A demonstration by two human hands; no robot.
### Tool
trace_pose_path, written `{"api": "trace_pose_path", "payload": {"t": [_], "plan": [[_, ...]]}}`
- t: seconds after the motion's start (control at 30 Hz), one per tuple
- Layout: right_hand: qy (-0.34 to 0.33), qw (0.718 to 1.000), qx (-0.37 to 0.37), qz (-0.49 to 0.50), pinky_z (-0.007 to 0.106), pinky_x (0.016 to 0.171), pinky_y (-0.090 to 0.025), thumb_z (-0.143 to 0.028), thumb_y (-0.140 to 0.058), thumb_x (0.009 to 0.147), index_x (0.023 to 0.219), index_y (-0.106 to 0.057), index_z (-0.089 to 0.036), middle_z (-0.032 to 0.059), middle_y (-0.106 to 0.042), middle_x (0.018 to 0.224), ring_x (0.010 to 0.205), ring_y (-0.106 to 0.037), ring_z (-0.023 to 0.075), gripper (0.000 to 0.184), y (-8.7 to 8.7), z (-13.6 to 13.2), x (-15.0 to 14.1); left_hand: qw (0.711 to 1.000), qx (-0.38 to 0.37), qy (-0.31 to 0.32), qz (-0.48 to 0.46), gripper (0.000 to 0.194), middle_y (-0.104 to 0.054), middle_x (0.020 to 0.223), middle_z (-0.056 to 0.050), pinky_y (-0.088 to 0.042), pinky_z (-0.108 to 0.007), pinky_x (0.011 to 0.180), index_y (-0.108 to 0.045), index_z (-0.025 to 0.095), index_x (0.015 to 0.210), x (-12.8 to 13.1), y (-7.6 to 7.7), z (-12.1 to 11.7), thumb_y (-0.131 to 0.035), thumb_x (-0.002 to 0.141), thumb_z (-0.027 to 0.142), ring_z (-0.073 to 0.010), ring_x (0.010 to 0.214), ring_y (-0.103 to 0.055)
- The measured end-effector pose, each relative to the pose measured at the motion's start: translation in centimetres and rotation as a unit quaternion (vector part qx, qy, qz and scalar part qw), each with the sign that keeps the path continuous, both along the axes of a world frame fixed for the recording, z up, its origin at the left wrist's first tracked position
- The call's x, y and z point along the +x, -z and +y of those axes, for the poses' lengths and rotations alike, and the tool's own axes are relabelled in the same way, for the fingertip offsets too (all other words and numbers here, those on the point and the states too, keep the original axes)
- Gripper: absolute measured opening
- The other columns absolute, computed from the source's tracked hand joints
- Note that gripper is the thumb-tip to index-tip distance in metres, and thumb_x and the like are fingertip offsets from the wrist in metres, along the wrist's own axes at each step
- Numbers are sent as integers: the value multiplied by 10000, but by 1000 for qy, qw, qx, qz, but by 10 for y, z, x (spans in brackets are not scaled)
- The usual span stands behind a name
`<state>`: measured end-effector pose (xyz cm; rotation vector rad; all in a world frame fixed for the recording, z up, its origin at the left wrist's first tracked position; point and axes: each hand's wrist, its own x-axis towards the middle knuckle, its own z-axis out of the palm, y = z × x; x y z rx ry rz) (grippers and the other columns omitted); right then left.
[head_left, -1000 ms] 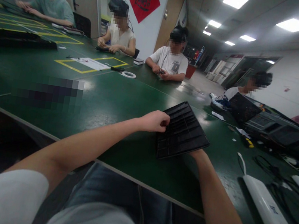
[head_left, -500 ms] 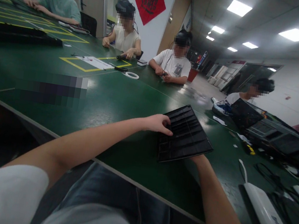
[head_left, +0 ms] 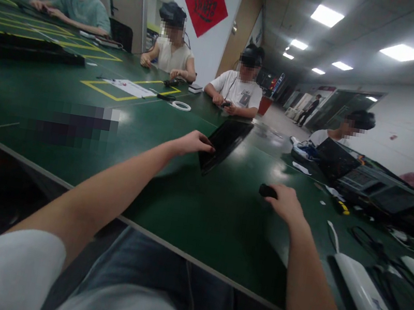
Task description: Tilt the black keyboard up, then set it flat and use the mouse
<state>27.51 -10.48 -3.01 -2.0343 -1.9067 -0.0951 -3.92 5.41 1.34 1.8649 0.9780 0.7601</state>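
Observation:
My left hand [head_left: 194, 144] is closed on the near left edge of a flat black panel [head_left: 225, 145], tilted up above the green table [head_left: 182, 209]. The panel is smeared by motion; in the earlier picture its face shows parallel ribs. My right hand [head_left: 285, 203] is to the right, apart from the panel. Between its thumb and fingers is a small black object [head_left: 267, 191], rounded at the end, whose kind I cannot make out. The fingers partly hide it.
A white power bank-like device [head_left: 373, 307] and black cables [head_left: 376, 250] lie at the right. Behind them stands a dark open case [head_left: 375, 182]. A white tape ring [head_left: 181, 105] and a paper sheet [head_left: 129, 87] lie farther back. Several people sit around the table.
My left hand has carried the panel left and away from me, turning it. My right hand has come off the panel, moved right, and now shows the small black object.

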Motion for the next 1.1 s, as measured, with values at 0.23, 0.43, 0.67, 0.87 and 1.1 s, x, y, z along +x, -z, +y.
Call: {"api": "trace_pose_path", "payload": {"t": [0.23, 0.43, 0.67, 0.87, 1.1], "plan": [[79, 996, -40, -16, 453, 785, -432, -181, -661, 696, 942, -692, -143, 153, -678, 876, 879, -617, 288, 250, 11, -4, 24, 990, -62, -92, -82, 245, -518, 600, 36, -308, -223, 499, -629, 130, 781, -39, 8, 31, -714, 571, 223, -62, 502, -379], [-69, 994, -53, 70, 457, 934, -429, -212, -622, 740, 1144, -611, -169, 108, -654, 1094, 1042, -587, 266, 407, -6, 0, -34, 993, -80, 57, -71, 251, -616, 669, 5, -406, -228, 584, -662, 123, 754, -8, 13, 3, -718, 510, 144, -103, 606, -529], [-161, 984, -3, 82, 411, 935, -409, -210, -579, 793, 1198, -567, -169, 99, -634, 1107, 1053, -549, 250, 407, -27, -8, -90, 970, -107, 207, -75, 277, -664, 724, -16, -474, -272, 702, -672, 118, 754, 26, 17, -35, -751, 490, 146, -135, 693, -600], [-146, 987, -60, 14, 347, 843, -413, -257, -578, 812, 1217, -546, -158, 105, -621, 1060, 995, -534, 237, 418, -26, -9, -94, 955, -118, 258, -92, 281, -661, 730, -1, -473, -266, 700, -657, 115, 755, 36, 25, -46, -768, 498, 138, -131, 701, -597], [-121, 990, -65, -26, 317, 739, -394, -260, -518, 841, 1128, -589, -166, 102, -623, 1005, 919, -531, 231, 310, -29, -13, -98, 966, -11, 255, -35, 332, -644, 745, -7, -450, -249, 666, -648, 98, 824, 41, 25, -49, -762, 538, 222, -129, 702, -591]]}}
